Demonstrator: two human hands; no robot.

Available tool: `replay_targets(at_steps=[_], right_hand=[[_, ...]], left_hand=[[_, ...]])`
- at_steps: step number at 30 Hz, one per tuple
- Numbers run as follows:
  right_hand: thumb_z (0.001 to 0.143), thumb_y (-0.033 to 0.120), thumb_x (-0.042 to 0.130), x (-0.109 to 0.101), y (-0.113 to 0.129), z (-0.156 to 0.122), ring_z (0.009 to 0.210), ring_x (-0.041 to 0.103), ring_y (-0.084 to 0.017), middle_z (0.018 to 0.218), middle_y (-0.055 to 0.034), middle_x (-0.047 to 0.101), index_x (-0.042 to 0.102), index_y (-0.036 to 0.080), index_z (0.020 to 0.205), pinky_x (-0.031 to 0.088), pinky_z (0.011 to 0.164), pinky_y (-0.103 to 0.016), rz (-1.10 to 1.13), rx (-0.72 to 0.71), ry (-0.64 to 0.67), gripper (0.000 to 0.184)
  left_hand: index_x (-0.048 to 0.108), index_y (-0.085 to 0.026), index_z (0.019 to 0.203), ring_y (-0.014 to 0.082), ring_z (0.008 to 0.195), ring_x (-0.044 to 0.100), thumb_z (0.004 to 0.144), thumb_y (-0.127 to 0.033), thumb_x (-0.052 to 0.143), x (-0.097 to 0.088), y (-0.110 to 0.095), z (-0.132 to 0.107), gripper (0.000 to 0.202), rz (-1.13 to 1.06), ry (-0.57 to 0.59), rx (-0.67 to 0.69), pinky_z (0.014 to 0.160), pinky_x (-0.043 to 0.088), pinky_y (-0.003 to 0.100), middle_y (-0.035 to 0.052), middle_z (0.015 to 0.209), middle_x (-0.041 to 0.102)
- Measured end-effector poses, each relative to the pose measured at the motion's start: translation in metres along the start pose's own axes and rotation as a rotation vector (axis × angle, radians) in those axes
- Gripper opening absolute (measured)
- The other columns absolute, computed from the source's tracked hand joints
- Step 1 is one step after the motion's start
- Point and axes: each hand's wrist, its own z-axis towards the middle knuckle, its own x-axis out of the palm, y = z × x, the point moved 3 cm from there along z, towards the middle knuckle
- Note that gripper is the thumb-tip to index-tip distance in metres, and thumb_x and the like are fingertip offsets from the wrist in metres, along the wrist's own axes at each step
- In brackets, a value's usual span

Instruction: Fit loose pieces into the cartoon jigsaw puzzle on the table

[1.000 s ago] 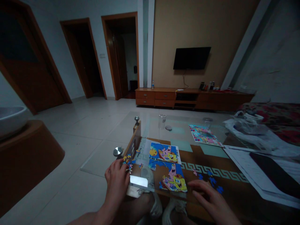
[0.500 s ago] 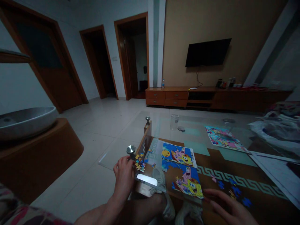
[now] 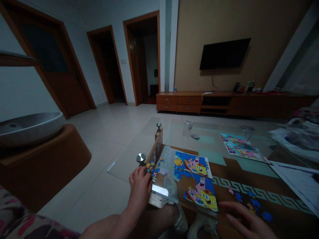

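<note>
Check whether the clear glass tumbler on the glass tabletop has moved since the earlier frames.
No. The clear glass tumbler stays just left of the small round metal disc; only the camera view has shifted.

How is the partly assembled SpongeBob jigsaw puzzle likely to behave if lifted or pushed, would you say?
The partly assembled jigsaw puzzle looks thin, so it would probably sag when lifted. Its ragged upper edge would likely shed pieces. On the smooth tabletop, it may slide apart.
</note>
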Motion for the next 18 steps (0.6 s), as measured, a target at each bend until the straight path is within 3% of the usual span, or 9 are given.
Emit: replay_targets(at_steps=[7,14,18], right_hand=[[0.067,0.061,0.06,-0.001,0.002,-0.001,0.097,0.066,-0.03,0.1,-0.0085,0.073,0.077,0.027,0.088,0.056,0.083,-0.036,-0.04,-0.004,0.027,0.043],[0.068,0.061,0.058,0.003,-0.004,-0.001,0.095,0.067,-0.03,0.098,-0.0088,0.073,0.077,0.027,0.087,0.055,0.083,-0.036,-0.039,-0.013,0.015,0.043],[0.068,0.06,0.057,0.002,-0.006,0.0,0.095,0.067,-0.03,0.097,-0.0085,0.073,0.077,0.027,0.086,0.055,0.082,-0.036,-0.043,-0.026,-0.012,0.042]], left_hand=[[0.07,-0.026,0.082,0.0286,0.12,0.044,0.077,-0.004,0.056,0.0,-0.005,-0.001,0.027,-0.052,0.003,0.054,0.097,0.033,0.049,0.0042,0.12,0.061],[0.065,-0.022,0.095,0.0285,0.116,0.045,0.079,-0.014,0.06,0.005,0.003,-0.003,0.018,0.043,-0.058,0.004,0.099,0.032,0.05,0.007,0.118,0.058],[0.063,-0.02,0.096,0.028,0.117,0.044,0.08,-0.017,0.06,0.01,0.0,-0.003,0.016,0.06,-0.037,0.003,0.1,0.031,0.05,0.0076,0.118,0.056]])
